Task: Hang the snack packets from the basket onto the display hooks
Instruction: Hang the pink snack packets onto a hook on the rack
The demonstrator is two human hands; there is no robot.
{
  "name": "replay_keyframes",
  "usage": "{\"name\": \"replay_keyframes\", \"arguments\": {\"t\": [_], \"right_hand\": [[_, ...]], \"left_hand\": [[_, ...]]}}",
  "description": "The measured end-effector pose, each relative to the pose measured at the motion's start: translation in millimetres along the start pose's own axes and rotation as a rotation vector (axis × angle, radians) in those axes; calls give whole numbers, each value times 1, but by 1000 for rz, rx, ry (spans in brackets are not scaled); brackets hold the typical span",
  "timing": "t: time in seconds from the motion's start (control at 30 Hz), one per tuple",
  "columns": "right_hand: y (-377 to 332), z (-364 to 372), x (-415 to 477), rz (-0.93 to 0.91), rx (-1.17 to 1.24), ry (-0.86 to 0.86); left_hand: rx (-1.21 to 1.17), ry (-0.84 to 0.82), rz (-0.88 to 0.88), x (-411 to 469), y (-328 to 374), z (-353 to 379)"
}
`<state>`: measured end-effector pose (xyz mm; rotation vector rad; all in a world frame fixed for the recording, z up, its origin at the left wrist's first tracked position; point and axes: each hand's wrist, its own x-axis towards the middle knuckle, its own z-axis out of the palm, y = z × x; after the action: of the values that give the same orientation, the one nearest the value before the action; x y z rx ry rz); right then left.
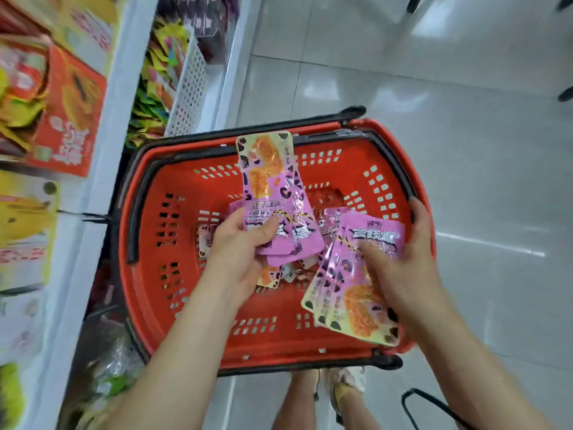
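Gathering stage, by my read; none seen hung. Left hand (238, 243) grips bunch of packets (273, 187) above basket (148, 231); right hand (406, 265) grips second fan (350, 293) by right rim; loose packets (204, 240) remain inside; hooks not made out; all hanging left.

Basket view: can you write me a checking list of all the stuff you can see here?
Surface: glossy grey floor tiles; what holds up the red basket is hidden.
Job's things: fanned packets and stacked packets, both pink, above the basket; loose packets lie in its bottom; a dark prong, maybe a hook, sticks out from the shelf edge.
Clutter: nothing seen.
Grippers: left hand grips the fanned packets; right hand grips the stacked packets, thumb on top.
Cables: black cord loop at lower right, owner unclear.
Surroundings: white shelf on the left with an orange box and a white perforated bin; sandalled feet below the basket.
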<state>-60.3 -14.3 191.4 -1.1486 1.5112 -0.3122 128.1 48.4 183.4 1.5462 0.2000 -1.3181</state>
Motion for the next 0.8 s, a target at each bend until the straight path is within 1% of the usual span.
{"name": "replay_keyframes", "arguments": {"t": [0.07,0.1,0.2,0.27,0.33,0.37,0.5,0.57,0.6,0.67,0.73,0.8], "right_hand": [[-34,-13,-19,-160,-10,-9],[-53,-16,-30,-185,-2,-3],[-118,-26,-72,-139,119,17],[-164,-36,-105,-129,212,-41],[-205,-50,-141,-161,225,-119],[-224,-56,-159,-185,237,-134],[-281,-67,-222,-318,292,-61],[-304,-74,-248,-405,343,-84],[-315,-78,-260,-452,353,-97],[-335,-86,-284,-506,370,-121],[-353,-92,-309,-512,477,-142],[-366,-95,-330,-479,615,-143]], "left_hand": [[-76,-65,-34,-40,25,6],[-69,-97,-34,-62,37,11],[57,-133,53,-129,70,25],[222,-89,164,-175,92,36],[423,1,291,-218,114,44],[484,29,343,-239,126,47],[674,24,535,-326,170,63],[746,77,608,-366,184,68],[754,104,629,-384,189,69],[679,117,652,-418,197,64],[534,163,707,-447,203,56],[355,281,722,-469,208,48]]}}
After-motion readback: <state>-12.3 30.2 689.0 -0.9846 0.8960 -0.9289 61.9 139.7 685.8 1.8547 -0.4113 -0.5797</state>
